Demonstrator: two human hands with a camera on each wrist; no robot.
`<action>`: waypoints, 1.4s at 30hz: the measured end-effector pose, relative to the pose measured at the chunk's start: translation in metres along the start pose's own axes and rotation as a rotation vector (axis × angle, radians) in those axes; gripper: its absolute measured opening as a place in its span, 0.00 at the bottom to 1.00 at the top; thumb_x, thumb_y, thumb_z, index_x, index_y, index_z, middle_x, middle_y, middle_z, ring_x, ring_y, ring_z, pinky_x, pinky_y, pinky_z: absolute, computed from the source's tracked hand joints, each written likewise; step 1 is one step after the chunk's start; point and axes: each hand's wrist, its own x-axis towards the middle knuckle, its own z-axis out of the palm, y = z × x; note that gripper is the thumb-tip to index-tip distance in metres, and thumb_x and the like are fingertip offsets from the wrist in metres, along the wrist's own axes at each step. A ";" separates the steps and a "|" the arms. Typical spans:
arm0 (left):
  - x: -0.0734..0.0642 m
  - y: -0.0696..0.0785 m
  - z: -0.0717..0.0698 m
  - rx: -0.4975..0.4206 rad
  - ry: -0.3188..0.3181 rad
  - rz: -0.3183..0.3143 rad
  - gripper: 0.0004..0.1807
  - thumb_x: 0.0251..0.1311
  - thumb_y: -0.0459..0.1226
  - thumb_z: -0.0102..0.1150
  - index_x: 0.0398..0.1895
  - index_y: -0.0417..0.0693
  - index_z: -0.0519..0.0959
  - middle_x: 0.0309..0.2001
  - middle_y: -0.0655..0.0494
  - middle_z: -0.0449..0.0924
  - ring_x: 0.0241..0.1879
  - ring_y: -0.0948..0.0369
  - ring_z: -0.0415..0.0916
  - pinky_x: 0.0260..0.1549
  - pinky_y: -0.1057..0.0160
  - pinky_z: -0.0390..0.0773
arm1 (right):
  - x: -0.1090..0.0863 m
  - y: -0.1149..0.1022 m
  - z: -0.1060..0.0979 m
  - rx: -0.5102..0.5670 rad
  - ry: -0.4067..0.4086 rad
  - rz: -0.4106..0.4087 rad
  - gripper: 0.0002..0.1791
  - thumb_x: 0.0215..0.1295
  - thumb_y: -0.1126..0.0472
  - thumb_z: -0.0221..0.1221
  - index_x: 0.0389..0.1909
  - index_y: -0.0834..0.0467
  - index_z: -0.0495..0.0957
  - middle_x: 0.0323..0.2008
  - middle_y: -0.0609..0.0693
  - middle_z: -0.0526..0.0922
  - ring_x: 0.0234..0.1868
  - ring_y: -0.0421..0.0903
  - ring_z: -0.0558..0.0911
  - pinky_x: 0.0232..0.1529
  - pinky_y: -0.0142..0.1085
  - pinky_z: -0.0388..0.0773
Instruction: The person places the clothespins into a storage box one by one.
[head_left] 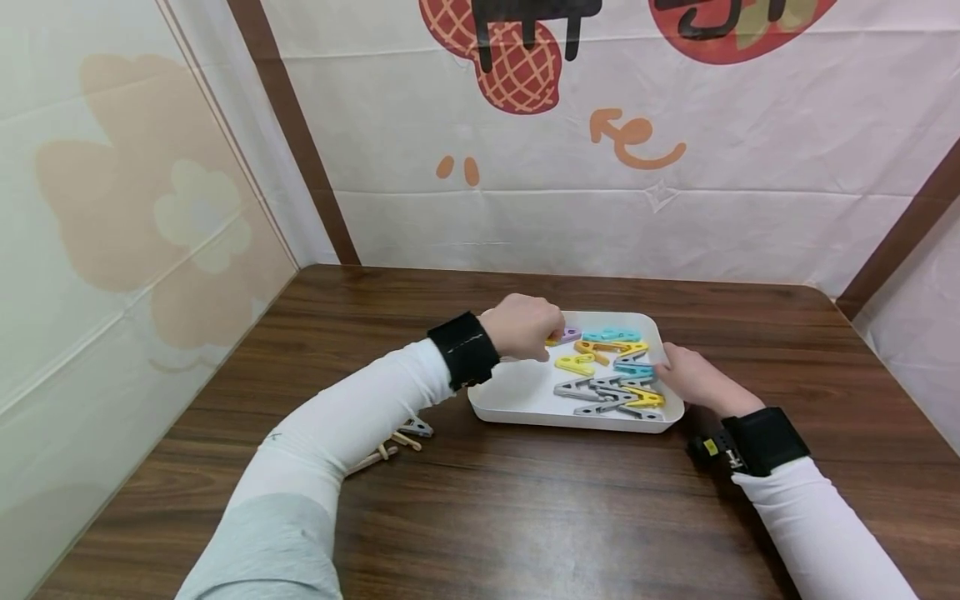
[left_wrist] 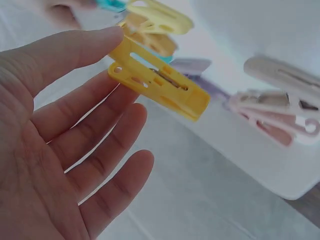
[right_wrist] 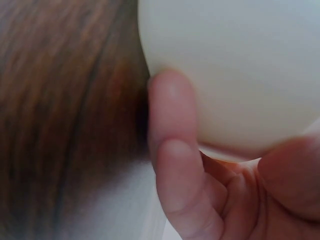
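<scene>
My left hand is over the left part of a white tray. In the left wrist view it pinches a yellow clothespin by its handle end between thumb and index finger; the other fingers are spread. Grey clothespins, blue clothespins and an orange clothespin lie in the tray's right half, with more yellow ones among them. Pink and purple clothespins show beyond the held one. My right hand grips the tray's right edge, fingers against its outer wall.
On the brown wooden table, a few beige and grey clothespins lie left of the tray, partly hidden by my left forearm. A printed white curtain hangs behind the table's far edge, and another stands on the left.
</scene>
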 end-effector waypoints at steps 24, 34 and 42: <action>0.035 -0.010 0.032 0.038 -0.139 -0.161 0.06 0.53 0.38 0.67 0.33 0.51 0.79 0.29 0.61 0.77 0.31 0.62 0.72 0.29 0.64 0.70 | -0.001 0.004 0.005 0.014 0.007 -0.005 0.28 0.76 0.62 0.42 0.66 0.78 0.51 0.51 0.72 0.71 0.43 0.55 0.76 0.32 0.39 0.75; 0.037 -0.013 0.046 0.099 -0.127 -0.131 0.11 0.54 0.38 0.66 0.40 0.49 0.79 0.33 0.58 0.80 0.32 0.61 0.73 0.31 0.61 0.74 | 0.001 0.006 0.006 0.021 0.009 -0.010 0.27 0.76 0.62 0.43 0.66 0.77 0.52 0.50 0.71 0.72 0.42 0.55 0.76 0.31 0.39 0.75; 0.002 -0.023 0.037 0.112 0.015 -0.083 0.11 0.61 0.47 0.61 0.35 0.51 0.80 0.30 0.60 0.80 0.29 0.63 0.75 0.27 0.61 0.74 | 0.001 0.004 0.007 0.011 0.016 -0.016 0.27 0.76 0.62 0.43 0.65 0.78 0.53 0.51 0.71 0.72 0.43 0.56 0.76 0.35 0.40 0.74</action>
